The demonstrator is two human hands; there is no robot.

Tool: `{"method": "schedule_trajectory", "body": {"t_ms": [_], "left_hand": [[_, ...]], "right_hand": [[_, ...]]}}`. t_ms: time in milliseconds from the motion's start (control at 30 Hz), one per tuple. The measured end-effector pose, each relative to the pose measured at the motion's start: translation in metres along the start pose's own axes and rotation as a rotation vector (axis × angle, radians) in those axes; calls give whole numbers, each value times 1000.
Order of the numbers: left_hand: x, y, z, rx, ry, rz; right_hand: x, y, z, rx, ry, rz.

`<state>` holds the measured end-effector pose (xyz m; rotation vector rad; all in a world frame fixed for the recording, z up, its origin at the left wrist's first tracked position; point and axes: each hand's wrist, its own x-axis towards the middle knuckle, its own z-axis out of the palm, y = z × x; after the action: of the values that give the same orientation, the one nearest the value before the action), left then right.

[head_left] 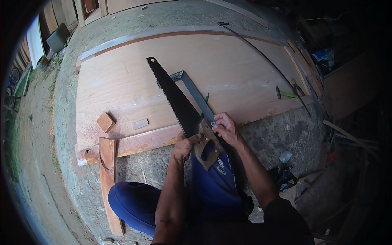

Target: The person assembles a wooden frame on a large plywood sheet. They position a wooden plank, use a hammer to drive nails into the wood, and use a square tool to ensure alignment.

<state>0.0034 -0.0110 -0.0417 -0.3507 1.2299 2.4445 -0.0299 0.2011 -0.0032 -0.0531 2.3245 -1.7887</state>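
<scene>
A hand saw with a dark toothed blade and a worn wooden handle is tilted over my lap, its tip pointing away and to the left. My left hand grips it where the blade meets the handle. Beyond the handle, my right hand has thumb and fingers pinched together on a small pale ring. These fingers are beside the near end of a metal square, which lies partly behind the saw blade. A green pencil-like stick rests beside the square.
A large plywood panel with edge strips lies in front of me. On it are a wood block, a small offcut and a green-handled hammer. A plank leans on its near-left edge. A thin dark rod crosses the right side.
</scene>
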Motion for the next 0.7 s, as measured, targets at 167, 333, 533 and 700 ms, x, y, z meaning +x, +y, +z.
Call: {"method": "schedule_trajectory", "body": {"t_ms": [167,333,533,700], "left_hand": [[-1,0,1,14,-14,-3],[0,-1,-1,11,-26,-2],[2,-1,-3,23,-38,-4],[-1,1,-2,12,-29,-11]], "right_hand": [[4,-1,8,-137,-49,109],[4,-4,11,-395,-40,-43],[4,-9,17,-437,-19,-148],[4,-12,13,-376,28,-36]]}}
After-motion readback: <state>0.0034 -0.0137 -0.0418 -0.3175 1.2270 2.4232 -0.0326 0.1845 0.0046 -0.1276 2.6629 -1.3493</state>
